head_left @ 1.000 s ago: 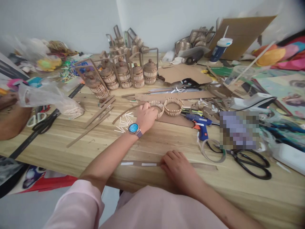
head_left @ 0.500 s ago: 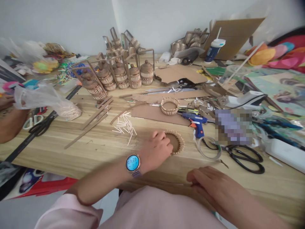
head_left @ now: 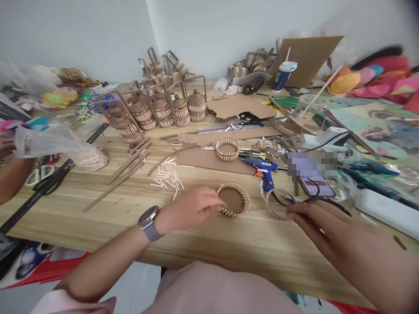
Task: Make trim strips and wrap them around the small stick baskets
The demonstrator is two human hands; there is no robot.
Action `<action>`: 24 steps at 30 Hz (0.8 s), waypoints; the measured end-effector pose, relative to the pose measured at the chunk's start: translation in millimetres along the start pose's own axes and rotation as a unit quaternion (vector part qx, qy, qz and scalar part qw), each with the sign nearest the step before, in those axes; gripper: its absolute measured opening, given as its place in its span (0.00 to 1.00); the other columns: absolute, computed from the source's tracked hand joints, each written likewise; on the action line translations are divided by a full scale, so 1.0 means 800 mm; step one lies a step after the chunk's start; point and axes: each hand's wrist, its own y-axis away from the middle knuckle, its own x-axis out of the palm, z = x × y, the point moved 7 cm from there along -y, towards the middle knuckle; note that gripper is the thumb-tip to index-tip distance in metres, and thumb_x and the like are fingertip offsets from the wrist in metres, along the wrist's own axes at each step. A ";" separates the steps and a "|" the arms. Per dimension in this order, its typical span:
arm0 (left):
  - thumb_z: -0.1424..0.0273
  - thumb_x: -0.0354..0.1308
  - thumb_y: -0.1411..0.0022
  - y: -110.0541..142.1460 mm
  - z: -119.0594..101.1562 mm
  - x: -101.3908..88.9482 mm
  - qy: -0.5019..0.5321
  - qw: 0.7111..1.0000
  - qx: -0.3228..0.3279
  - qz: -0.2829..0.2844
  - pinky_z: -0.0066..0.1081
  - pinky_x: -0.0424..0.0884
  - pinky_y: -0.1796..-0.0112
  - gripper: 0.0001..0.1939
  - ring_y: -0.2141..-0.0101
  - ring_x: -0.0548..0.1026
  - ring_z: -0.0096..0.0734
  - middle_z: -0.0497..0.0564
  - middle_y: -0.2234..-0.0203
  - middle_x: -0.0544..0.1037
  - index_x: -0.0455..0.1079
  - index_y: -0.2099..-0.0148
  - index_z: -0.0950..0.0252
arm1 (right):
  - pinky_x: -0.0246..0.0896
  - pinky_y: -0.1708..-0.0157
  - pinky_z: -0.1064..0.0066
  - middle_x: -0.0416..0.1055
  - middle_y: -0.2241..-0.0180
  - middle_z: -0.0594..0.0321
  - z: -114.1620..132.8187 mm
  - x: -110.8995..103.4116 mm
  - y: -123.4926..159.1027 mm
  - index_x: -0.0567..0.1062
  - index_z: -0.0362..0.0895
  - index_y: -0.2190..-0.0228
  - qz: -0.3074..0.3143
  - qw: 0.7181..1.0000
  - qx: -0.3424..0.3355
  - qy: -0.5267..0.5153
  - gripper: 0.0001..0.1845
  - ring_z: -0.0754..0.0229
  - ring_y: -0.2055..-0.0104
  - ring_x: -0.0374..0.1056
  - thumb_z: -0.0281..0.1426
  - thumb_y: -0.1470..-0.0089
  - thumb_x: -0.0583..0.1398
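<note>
The left hand (head_left: 191,208), wearing a watch (head_left: 149,214) on its wrist, has its fingers bent at the left rim of the nearer stick-walled ring (head_left: 246,201); whether they pinch it or only lie beside it cannot be told. This ring sits flat on the wooden table (head_left: 209,244), pale sticks standing around a brown base. The right hand (head_left: 327,226) reaches in from the right, thumb and fingers drawn close together at the near right edge of a pale hoop-like roll (head_left: 269,206); whether they grip it is unclear. Beyond the nearer ring stands the second stick-walled ring (head_left: 228,158), apart from it, by a flat cardboard strip (head_left: 209,160). A blue glue gun (head_left: 262,165) with an orange trigger lies to its right, and a phone (head_left: 317,186) lies farther right. Left of the nearer ring are scattered loose white sticks (head_left: 167,175), then long brown strips (head_left: 114,185) and a clear plastic bag (head_left: 65,144) with pale pieces in it. Lidded miniature tiered baskets (head_left: 163,109) with tall handles stand farther back, and a lidded cup (head_left: 283,76) with a straw stands before propped cardboard (head_left: 307,56).
</note>
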 end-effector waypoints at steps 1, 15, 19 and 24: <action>0.71 0.48 0.30 -0.008 0.013 -0.010 -0.022 0.999 -0.020 -0.044 0.30 0.67 0.58 0.14 0.60 0.73 0.33 0.53 0.62 0.76 0.75 0.52 0.64 | 0.49 0.87 0.70 0.74 0.75 0.61 -0.003 0.005 -0.011 0.74 0.47 0.72 -0.017 0.998 0.047 0.039 0.27 0.63 0.85 0.65 0.45 0.34 0.42; 0.77 0.50 0.35 -0.029 0.056 0.024 -0.148 0.983 -0.078 -0.076 0.40 0.68 0.49 0.20 0.51 0.71 0.38 0.54 0.52 0.76 0.66 0.41 0.62 | 0.45 0.82 0.72 0.76 0.70 0.59 0.018 0.112 -0.011 0.69 0.44 0.70 0.180 0.958 0.220 0.029 0.10 0.58 0.76 0.72 0.33 0.38 0.54; 0.80 0.49 0.37 -0.027 0.047 0.026 -0.144 0.984 -0.080 -0.065 0.39 0.69 0.49 0.23 0.50 0.72 0.37 0.54 0.51 0.76 0.65 0.41 0.63 | 0.48 0.81 0.71 0.77 0.71 0.60 0.027 0.119 -0.003 0.68 0.45 0.70 0.172 0.962 0.211 -0.032 0.11 0.56 0.76 0.74 0.35 0.37 0.52; 0.78 0.49 0.36 -0.018 0.041 0.030 -0.118 0.989 -0.087 -0.033 0.38 0.70 0.49 0.25 0.50 0.72 0.37 0.53 0.50 0.75 0.64 0.39 0.60 | 0.54 0.79 0.70 0.79 0.68 0.61 0.034 0.121 0.005 0.70 0.47 0.67 0.145 0.963 0.206 -0.098 0.09 0.56 0.75 0.75 0.33 0.38 0.51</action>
